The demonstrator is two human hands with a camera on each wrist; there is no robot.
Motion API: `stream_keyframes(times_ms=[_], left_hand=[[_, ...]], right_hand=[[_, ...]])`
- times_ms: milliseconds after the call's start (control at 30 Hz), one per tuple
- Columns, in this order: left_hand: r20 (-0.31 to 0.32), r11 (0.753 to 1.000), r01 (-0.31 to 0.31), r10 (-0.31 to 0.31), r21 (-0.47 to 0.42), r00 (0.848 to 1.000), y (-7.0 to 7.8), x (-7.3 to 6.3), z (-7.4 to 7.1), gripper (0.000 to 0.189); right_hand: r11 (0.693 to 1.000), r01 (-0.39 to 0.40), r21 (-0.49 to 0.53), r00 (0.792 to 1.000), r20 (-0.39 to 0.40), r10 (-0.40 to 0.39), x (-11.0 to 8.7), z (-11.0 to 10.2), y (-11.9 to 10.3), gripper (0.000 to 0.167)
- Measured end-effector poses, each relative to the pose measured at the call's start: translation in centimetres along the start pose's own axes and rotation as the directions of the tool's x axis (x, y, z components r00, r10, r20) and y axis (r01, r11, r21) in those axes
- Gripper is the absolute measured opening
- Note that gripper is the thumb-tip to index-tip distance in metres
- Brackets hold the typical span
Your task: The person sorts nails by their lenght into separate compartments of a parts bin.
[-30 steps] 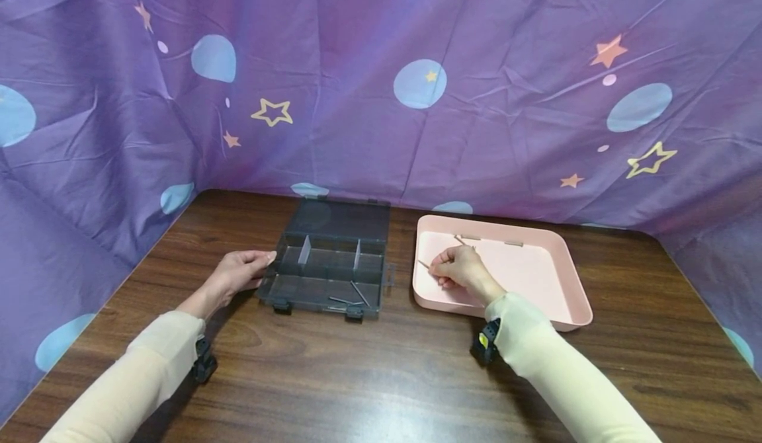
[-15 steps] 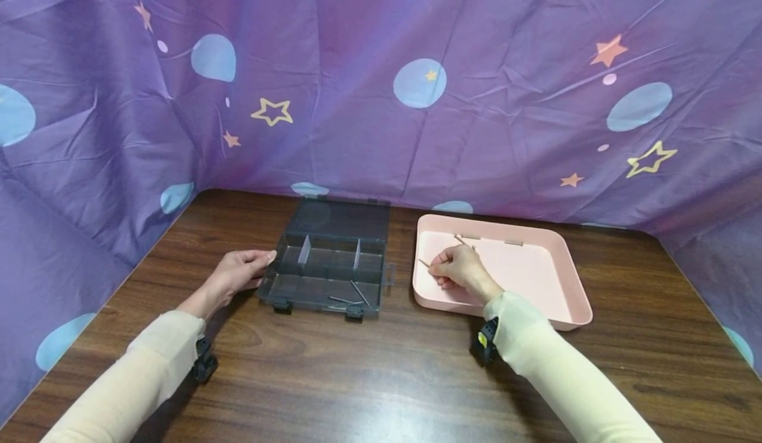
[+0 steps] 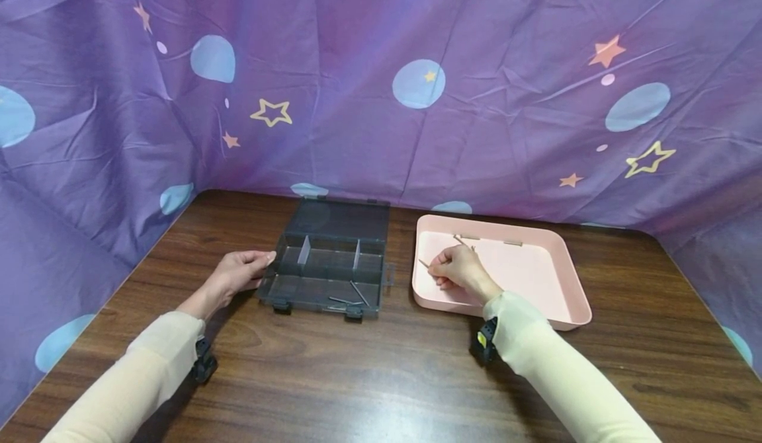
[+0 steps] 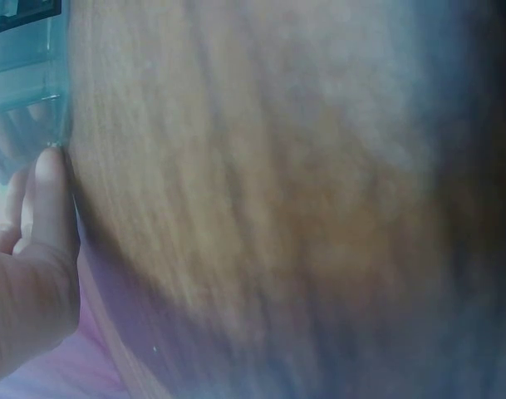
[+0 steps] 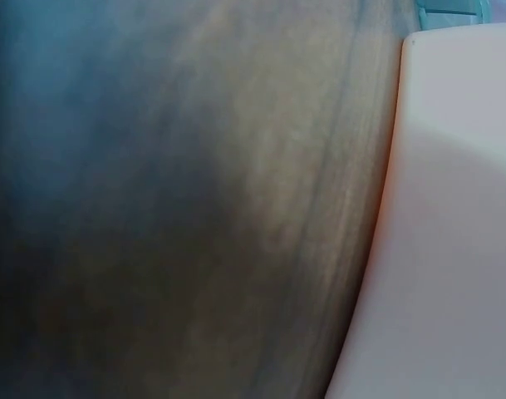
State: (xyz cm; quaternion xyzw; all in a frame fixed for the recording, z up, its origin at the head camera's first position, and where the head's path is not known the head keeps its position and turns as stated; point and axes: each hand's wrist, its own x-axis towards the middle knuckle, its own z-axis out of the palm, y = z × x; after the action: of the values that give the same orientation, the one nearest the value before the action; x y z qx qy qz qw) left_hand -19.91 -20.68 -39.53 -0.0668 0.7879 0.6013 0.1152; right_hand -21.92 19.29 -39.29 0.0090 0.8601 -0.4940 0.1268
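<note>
A dark see-through compartment box (image 3: 324,289) lies with its lid (image 3: 339,220) open on the table. My left hand (image 3: 235,274) holds its left edge; in the left wrist view, fingertips (image 4: 49,162) meet the box's corner (image 4: 28,125). Thin dark rods (image 3: 359,293) lie in its front compartment. Over the left part of a pink tray (image 3: 565,284), my right hand (image 3: 464,271) pinches a thin brownish rod (image 3: 423,264) by one end. Further small rods (image 3: 513,243) lie along the tray's back wall. The right wrist view shows the tray's outer side (image 5: 460,216), but no fingers.
The wooden table (image 3: 333,377) carries both containers, with a strip of wood between them. Two dividers (image 3: 304,251) split the box's back row. Latches (image 3: 354,313) stick out at its front. A purple patterned cloth (image 3: 333,145) hangs behind the table.
</note>
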Motion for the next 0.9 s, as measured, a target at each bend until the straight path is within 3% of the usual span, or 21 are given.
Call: stream_keyframes(times_ms=[567,900], left_hand=[[-0.008,0.999,0.012,-0.012,0.045,1.0,0.03,-0.04,0.01,0.053],[0.001,1.0,-0.001,0.001,0.002,1.0,0.01,-0.05,0.05,0.055]], right_hand=[[1.0,0.009,0.01,1.0,0.004,-0.009,0.05,0.09,0.14,0.01],[0.998,-0.011,0.063,1.0,0.001,0.011,0.15,-0.01,0.38,0.012]])
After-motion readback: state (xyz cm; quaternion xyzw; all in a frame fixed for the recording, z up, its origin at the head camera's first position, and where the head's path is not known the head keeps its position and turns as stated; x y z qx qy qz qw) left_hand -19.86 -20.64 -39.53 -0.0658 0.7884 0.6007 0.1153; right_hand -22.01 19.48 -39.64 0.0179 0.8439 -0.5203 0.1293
